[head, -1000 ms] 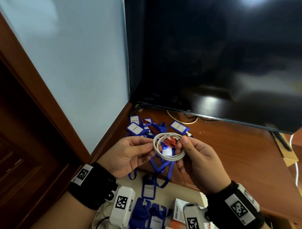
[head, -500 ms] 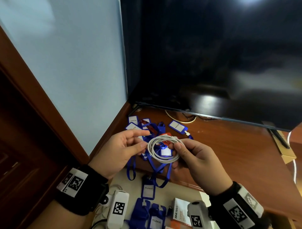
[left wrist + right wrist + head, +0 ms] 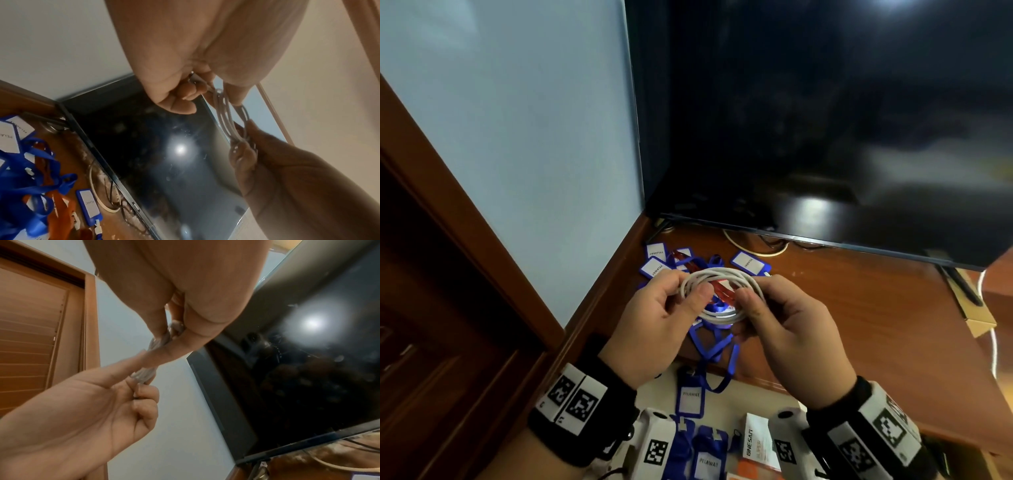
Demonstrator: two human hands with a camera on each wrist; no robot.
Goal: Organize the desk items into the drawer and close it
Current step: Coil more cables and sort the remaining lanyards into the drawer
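A coiled white cable (image 3: 722,278) is held in the air above the desk between both hands. My left hand (image 3: 664,308) pinches its left side with thumb and fingers, and my right hand (image 3: 777,315) pinches its right side. The left wrist view shows the coil (image 3: 230,123) edge-on between the two hands. In the right wrist view the coil (image 3: 148,371) is mostly hidden by fingers. Blue badge holders with blue and red lanyards (image 3: 688,267) lie on the brown desk (image 3: 859,325) under the hands. More blue badge holders (image 3: 690,397) lie in the open drawer (image 3: 750,397) below.
A large black TV screen (image 3: 825,137) stands at the back of the desk, with a cream cable (image 3: 756,250) beneath it. A small white box (image 3: 756,442) lies in the drawer. A pale wall and a wooden door frame (image 3: 465,212) are on the left.
My left hand has closed its thumb and fingers onto the coil's left side. The coil has tilted flatter and both hands have shifted slightly.
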